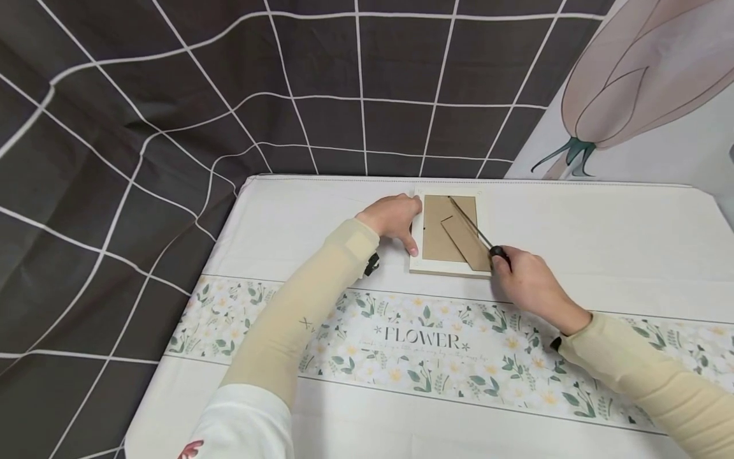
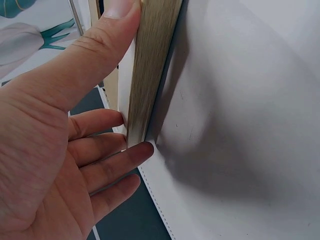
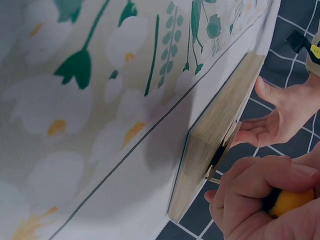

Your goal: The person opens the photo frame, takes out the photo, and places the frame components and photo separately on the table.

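A picture frame [image 1: 444, 267] lies face down on the table, its pale border around a brown backing board [image 1: 434, 239]. A slanted brown stand flap [image 1: 466, 243] crosses the board. My left hand [image 1: 392, 215] rests along the frame's left side; in the left wrist view the thumb presses its edge and the extended fingers touch near the far corner. My right hand [image 1: 530, 280] grips a screwdriver [image 1: 473, 224] by its handle, black and yellow in the right wrist view. The thin shaft reaches diagonally over the board, tip at the board's far edge.
A white tablecloth [image 1: 585, 248] with a printed floral band [image 1: 424, 344] covers the table. Behind the far edge hangs a dark cloth with a white grid [image 1: 395, 64]; a pale panel with a large printed flower [image 1: 619, 95] is at the right.
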A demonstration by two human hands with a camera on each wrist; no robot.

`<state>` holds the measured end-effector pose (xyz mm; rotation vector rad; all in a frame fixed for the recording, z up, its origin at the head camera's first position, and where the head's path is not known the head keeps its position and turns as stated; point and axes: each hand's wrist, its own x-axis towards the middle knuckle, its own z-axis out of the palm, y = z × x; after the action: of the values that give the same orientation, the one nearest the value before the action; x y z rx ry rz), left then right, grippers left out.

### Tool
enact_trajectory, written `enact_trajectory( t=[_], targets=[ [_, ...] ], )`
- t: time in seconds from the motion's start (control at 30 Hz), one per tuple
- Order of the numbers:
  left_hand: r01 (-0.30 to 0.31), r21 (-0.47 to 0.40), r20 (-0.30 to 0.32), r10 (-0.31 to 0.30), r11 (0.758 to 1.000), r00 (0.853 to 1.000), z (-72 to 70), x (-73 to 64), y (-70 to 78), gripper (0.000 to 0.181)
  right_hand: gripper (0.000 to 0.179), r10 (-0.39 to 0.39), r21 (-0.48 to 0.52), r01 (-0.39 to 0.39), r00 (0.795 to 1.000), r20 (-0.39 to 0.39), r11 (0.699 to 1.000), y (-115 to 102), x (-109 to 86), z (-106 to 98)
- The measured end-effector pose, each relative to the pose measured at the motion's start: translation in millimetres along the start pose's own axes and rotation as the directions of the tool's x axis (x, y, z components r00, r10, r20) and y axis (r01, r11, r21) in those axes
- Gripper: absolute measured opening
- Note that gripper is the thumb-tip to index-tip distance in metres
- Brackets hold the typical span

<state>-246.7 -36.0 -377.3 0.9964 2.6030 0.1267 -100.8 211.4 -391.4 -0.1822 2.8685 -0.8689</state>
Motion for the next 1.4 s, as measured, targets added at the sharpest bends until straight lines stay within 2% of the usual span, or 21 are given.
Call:
enact_trajectory(
  t=[0.13,0.33,0.47,0.57,0.7,0.8,0.93,1.1,1.4],
  targets=[
    [0.009,-0.004,-0.003,-0.009,1.000,1.000,-0.3,-0.3,0.5,0.092,0.031,-0.012,-0.004,0.012,1.000,0.004,1.000,-0.9,-0.9,0.1],
    [0.020,-0.005,-0.001,-0.020,1.000,1.000,0.2,0.0,1.3,0.093,0.029,-0.008,-0.009,0.008,1.000,0.011,1.000,-1.5,-1.5,1.9],
    [0.030,0.012,0.008,-0.031,0.999,0.999,0.2,-0.1,2.2,0.100,0.029,-0.004,-0.003,0.004,1.000,0.014,1.000,-1.9,-1.2,4.4],
    [0.030,0.041,0.000,-0.030,0.999,1.000,0.1,-0.1,2.5,0.104,0.029,-0.003,-0.002,0.003,1.000,0.009,1.000,-2.6,-0.7,5.9],
    [0.023,0.071,-0.023,-0.022,0.997,0.999,0.6,-0.7,2.2,0.099,0.028,0.001,-0.009,-0.001,1.000,0.003,1.000,-3.0,-0.7,8.5],
    [0.026,0.065,-0.028,-0.024,0.998,0.999,1.7,-0.9,1.5,0.102,0.027,0.001,-0.007,-0.001,1.000,-0.003,1.000,-4.0,-1.5,10.6],
    [0.031,0.082,-0.010,-0.030,0.996,0.999,3.2,-0.3,0.3,0.112,0.027,0.003,0.005,-0.003,1.000,-0.012,1.000,-5.8,-2.3,12.6],
    [0.024,0.116,0.005,-0.024,0.993,1.000,3.1,-0.1,0.0,0.111,0.028,0.010,0.012,-0.010,1.000,-0.016,1.000,-5.9,-2.5,14.7],
    [0.018,0.109,0.029,-0.021,0.994,0.999,0.1,-0.5,0.9,0.111,0.027,0.017,0.018,-0.017,1.000,-0.026,1.000,-5.7,-2.5,17.4]
  ],
)
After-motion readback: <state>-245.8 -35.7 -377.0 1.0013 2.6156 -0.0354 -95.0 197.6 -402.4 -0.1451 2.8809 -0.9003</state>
